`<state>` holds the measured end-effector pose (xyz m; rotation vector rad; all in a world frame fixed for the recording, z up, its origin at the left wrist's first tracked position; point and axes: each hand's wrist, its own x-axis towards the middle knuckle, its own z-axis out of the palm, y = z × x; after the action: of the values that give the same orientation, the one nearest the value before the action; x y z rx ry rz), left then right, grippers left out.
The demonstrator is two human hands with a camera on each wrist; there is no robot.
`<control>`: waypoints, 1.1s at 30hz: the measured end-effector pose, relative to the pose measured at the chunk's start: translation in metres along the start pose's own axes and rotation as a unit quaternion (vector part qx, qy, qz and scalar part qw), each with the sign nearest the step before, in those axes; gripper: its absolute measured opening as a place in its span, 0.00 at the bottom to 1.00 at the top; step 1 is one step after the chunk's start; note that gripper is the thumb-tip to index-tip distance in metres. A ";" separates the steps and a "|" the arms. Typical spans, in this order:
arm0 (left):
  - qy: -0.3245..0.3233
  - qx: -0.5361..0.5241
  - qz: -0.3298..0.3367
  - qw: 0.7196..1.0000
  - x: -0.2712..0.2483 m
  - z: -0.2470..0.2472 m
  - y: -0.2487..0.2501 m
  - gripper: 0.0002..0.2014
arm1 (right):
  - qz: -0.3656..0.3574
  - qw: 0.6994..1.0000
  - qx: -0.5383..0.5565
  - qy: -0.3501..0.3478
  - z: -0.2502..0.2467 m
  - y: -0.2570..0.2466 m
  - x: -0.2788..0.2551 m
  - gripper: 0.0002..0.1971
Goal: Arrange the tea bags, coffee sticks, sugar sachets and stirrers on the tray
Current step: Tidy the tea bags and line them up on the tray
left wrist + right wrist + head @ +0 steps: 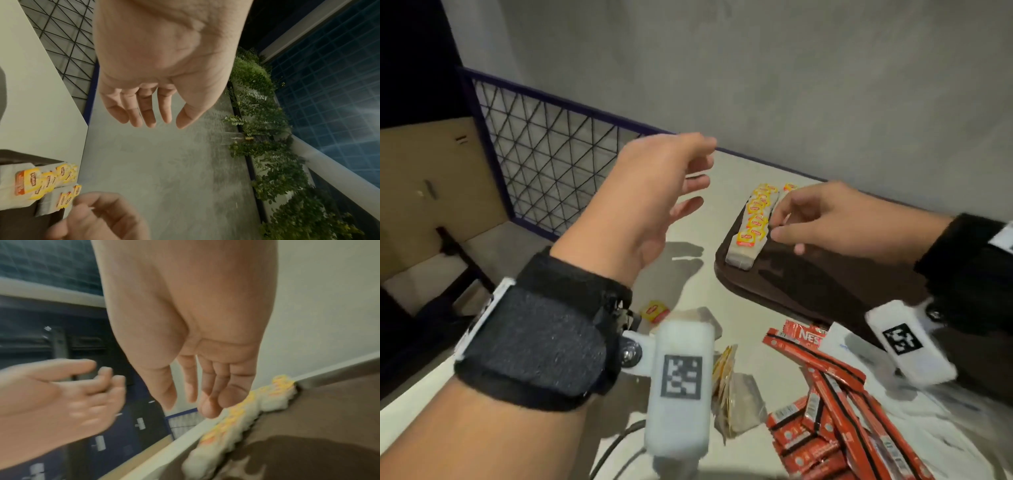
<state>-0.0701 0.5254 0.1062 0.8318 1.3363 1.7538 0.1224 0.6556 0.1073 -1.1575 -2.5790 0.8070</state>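
Note:
A row of white tea bags with yellow tags (pixel 753 222) lies along the left edge of the dark brown tray (pixel 825 291). My right hand (pixel 779 224) hovers over that row, its fingers loosely extended. In the right wrist view its fingertips (pixel 209 410) touch the tea bags (pixel 236 418), and nothing is pinched. My left hand (pixel 698 174) is raised above the table to the left of the tray, fingers relaxed and empty (pixel 162 123). Red coffee sticks (pixel 825 394) lie heaped on the table in front of the tray. Loose tea bags (pixel 726 377) sit near my left wrist.
A single tea bag (pixel 654 311) lies on the pale table (pixel 688 274). A white sachet (pixel 839 339) peeks out beside the coffee sticks. A wire mesh rail (pixel 544 144) borders the table's far left, and a grey wall stands behind. A cardboard box (pixel 431 188) sits lower left.

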 end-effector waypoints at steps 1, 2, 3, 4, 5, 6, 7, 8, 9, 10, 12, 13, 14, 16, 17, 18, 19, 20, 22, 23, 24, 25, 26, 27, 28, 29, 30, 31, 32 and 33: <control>0.000 0.000 -0.002 1.000 -0.001 -0.002 0.002 0.03 | -0.021 0.999 0.012 -0.041 0.005 -0.013 -0.015 0.05; 0.002 -0.002 -0.003 1.000 -0.003 -0.003 0.004 0.03 | -0.044 0.996 0.017 -0.082 0.010 -0.026 -0.030 0.03; 0.002 -0.003 -0.004 1.000 -0.004 -0.004 0.005 0.03 | -0.066 0.991 0.010 -0.118 0.014 -0.036 -0.043 0.04; 0.003 -0.004 -0.003 1.000 -0.005 -0.004 0.006 0.04 | -0.088 0.985 -0.007 -0.150 0.019 -0.045 -0.055 0.06; 0.003 -0.004 -0.003 1.000 -0.006 -0.005 0.006 0.04 | -0.108 0.978 -0.033 -0.175 0.022 -0.054 -0.065 0.09; 0.002 -0.003 -0.003 1.000 -0.006 -0.006 0.006 0.04 | -0.125 0.971 -0.064 -0.192 0.025 -0.063 -0.074 0.12; 0.000 -0.002 -0.003 1.000 -0.007 -0.007 0.006 0.03 | -0.142 0.965 -0.097 -0.198 0.028 -0.070 -0.083 0.15; -0.001 -0.002 -0.004 1.000 -0.008 -0.007 0.005 0.03 | -0.155 0.960 -0.129 -0.195 0.031 -0.075 -0.089 0.17; -0.001 -0.002 -0.006 1.000 -0.008 -0.007 0.005 0.03 | -0.171 0.954 -0.161 -0.185 0.035 -0.079 -0.095 0.19; 0.002 -0.003 -0.006 1.000 -0.008 -0.008 0.005 0.03 | -0.189 0.947 -0.194 -0.172 0.039 -0.080 -0.099 0.19; 0.007 -0.008 -0.004 1.000 -0.007 -0.010 0.006 0.03 | -0.219 0.939 -0.224 -0.144 0.048 -0.077 -0.102 0.15; 0.008 -0.011 -0.003 1.000 -0.007 -0.011 0.006 0.03 | -0.223 0.942 -0.215 -0.129 0.052 -0.074 -0.103 0.11; 0.008 -0.013 -0.002 1.000 -0.007 -0.011 0.007 0.03 | -0.216 0.950 -0.196 -0.113 0.053 -0.071 -0.103 0.08; 0.006 -0.012 0.000 1.000 -0.008 -0.010 0.007 0.03 | -0.187 0.968 -0.141 -0.087 0.051 -0.064 -0.105 0.06; 0.003 -0.012 0.000 1.000 -0.008 -0.010 0.007 0.03 | -0.173 0.975 -0.113 -0.082 0.049 -0.061 -0.105 0.05; 0.000 -0.011 0.000 1.000 -0.009 -0.008 0.007 0.03 | -0.160 0.980 -0.084 -0.084 0.046 -0.059 -0.107 0.05; -0.005 -0.010 0.000 1.000 -0.009 -0.007 0.007 0.03 | -0.147 0.984 -0.053 -0.090 0.044 -0.057 -0.108 0.05; -0.011 -0.007 0.000 1.000 -0.010 -0.004 0.006 0.03 | -0.135 0.986 -0.025 -0.095 0.041 -0.054 -0.109 0.05; -0.024 0.003 -0.001 1.000 -0.012 0.000 0.005 0.03 | -0.125 0.988 0.015 -0.091 0.037 -0.050 -0.111 0.04; -0.033 0.011 0.001 0.999 -0.012 0.003 0.004 0.03 | -0.124 0.989 0.031 -0.078 0.034 -0.048 -0.111 0.04; -0.044 0.019 0.001 0.999 -0.014 0.006 0.004 0.03 | -0.123 0.989 0.050 -0.058 0.031 -0.046 -0.111 0.04; -0.057 0.027 0.001 0.998 -0.015 0.008 0.003 0.03 | -0.121 0.989 0.076 -0.032 0.028 -0.045 -0.111 0.04; -0.074 0.038 0.002 0.997 -0.017 0.011 0.002 0.04 | -0.116 0.987 0.109 -0.001 0.025 -0.043 -0.110 0.04; -0.094 0.052 0.004 0.994 -0.019 0.014 0.002 0.04 | -0.108 0.983 0.146 0.037 0.022 -0.042 -0.109 0.03; -0.118 0.069 0.008 0.991 -0.022 0.017 0.002 0.05 | -0.098 0.976 0.177 0.078 0.018 -0.040 -0.109 0.04; -0.145 0.088 0.015 0.985 -0.026 0.020 0.002 0.05 | -0.087 0.969 0.194 0.123 0.015 -0.038 -0.108 0.04; -0.173 0.108 0.025 0.979 -0.030 0.024 0.002 0.06 | -0.076 0.963 0.202 0.164 0.012 -0.037 -0.108 0.05; -0.199 0.127 0.039 0.971 -0.035 0.028 0.001 0.08 | -0.065 0.956 0.206 0.199 0.010 -0.036 -0.108 0.05; -0.225 0.147 0.055 0.962 -0.039 0.032 0.000 0.11 | -0.055 0.949 0.213 0.225 0.008 -0.036 -0.109 0.06; -0.248 0.165 0.073 0.952 -0.045 0.036 -0.001 0.14 | -0.047 0.943 0.221 0.243 0.007 -0.036 -0.110 0.06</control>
<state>-0.0170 0.5040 0.1116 1.4797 1.2552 1.3079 0.1709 0.5524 0.1260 -0.9396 -1.9094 0.8846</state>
